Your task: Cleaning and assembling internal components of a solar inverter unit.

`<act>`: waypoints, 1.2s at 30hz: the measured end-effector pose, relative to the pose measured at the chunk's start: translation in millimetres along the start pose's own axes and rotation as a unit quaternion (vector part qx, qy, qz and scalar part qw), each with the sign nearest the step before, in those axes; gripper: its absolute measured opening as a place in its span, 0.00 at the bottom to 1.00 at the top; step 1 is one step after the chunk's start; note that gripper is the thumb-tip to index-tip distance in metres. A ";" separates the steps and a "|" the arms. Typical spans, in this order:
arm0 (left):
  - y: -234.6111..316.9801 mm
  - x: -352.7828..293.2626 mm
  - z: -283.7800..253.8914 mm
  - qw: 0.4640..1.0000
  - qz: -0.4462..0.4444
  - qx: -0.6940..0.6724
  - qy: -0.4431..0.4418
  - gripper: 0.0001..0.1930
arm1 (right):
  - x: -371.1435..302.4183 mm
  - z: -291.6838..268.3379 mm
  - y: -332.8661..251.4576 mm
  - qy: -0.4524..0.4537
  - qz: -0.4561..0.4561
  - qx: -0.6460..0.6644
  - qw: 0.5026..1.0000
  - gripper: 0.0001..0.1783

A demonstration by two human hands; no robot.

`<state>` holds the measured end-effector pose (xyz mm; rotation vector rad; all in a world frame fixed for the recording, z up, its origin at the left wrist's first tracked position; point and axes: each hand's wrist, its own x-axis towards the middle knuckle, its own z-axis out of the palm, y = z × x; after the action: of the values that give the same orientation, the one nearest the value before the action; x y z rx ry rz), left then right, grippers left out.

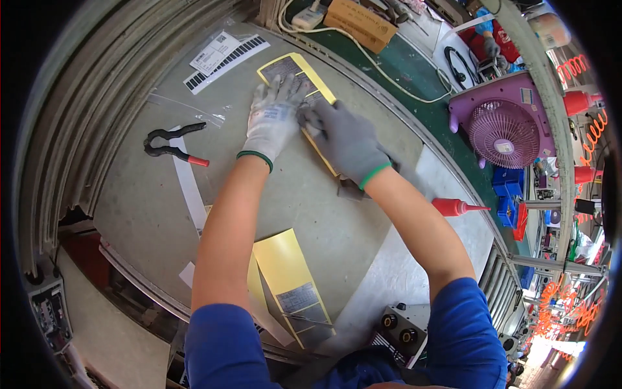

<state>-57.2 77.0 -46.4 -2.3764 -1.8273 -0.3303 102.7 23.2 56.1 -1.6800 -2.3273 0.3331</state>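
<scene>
A long yellow-edged label sheet [318, 83] with dark printed panels lies slantwise on the grey worktable [311, 201]. My left hand [271, 117], in a pale glove with a green cuff, rests on it with fingers stretched out. Beside it, my right hand [346, 139], in a grey glove, is bent over the sheet with curled fingers. Motion smears those fingertips, and I cannot make out what is in them. Part of the sheet is hidden beneath both hands. Closer to me lies another yellow sheet [282, 256] with grey printed panels.
Black pliers with a red-tipped handle [175, 144] lie left of my arms. Farther back are a white label strip [227, 59] and a clear plastic bag [194, 107]. To the right are a red squeeze bottle [450, 207], a purple fan [502, 123] and a knobbed control box [405, 329].
</scene>
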 end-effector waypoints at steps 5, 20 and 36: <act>2.3 2.6 -16.6 0.997 -0.013 -0.036 -0.068 0.29 | 4.0 22.1 2.0 -0.117 -0.062 -0.148 0.980 0.12; -5.5 -4.6 -8.9 0.997 -0.021 -0.068 -0.038 0.28 | 0.0 -4.5 -7.5 -0.218 0.030 -0.130 0.967 0.13; -2.0 -2.6 -17.4 0.995 -0.025 -0.064 -0.079 0.29 | -4.9 -8.6 -10.0 -0.184 0.048 -0.070 0.979 0.13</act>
<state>-61.4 71.1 -30.3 -2.5114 -1.9923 -0.2785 98.2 15.8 67.1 -1.9442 -2.5855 0.5524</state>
